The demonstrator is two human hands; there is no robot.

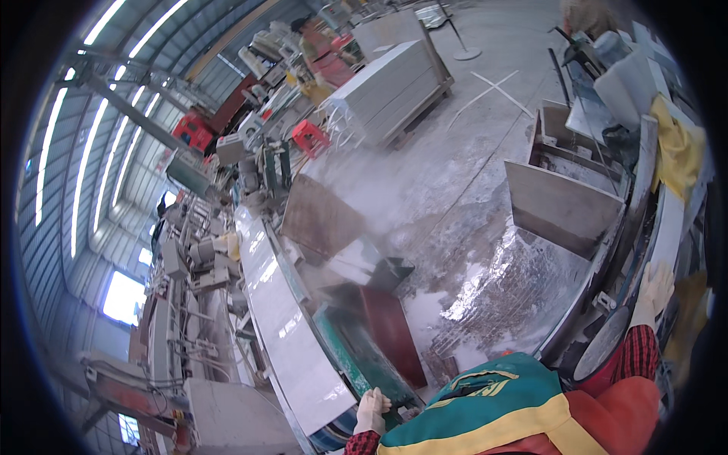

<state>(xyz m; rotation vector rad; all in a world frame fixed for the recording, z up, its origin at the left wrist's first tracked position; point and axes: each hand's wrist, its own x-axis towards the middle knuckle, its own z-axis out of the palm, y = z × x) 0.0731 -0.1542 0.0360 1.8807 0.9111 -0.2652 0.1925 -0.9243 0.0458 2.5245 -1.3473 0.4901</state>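
My left hand (371,412), in a pale glove, is closed at the near end of a long green machine edge (334,345). What its fingers hold, if anything, I cannot make out. Beside it runs a long white glossy slab (284,318) on the machine. Far to the right, my right hand (654,292), also gloved, lies with fingers stretched out against a long pale rail (667,227). A round grey-topped container (603,350) with a red side stands just below that arm. A green and yellow apron (485,406) covers my front.
A reddish-brown panel (390,330) and a brown board (322,216) lean by the machine. Wet, shiny floor (485,288) lies between the two sides. Grey boards (565,205) stand at right, with a yellow cloth (677,148) behind. Stacked slabs (390,91) and another person (326,57) are farther back.
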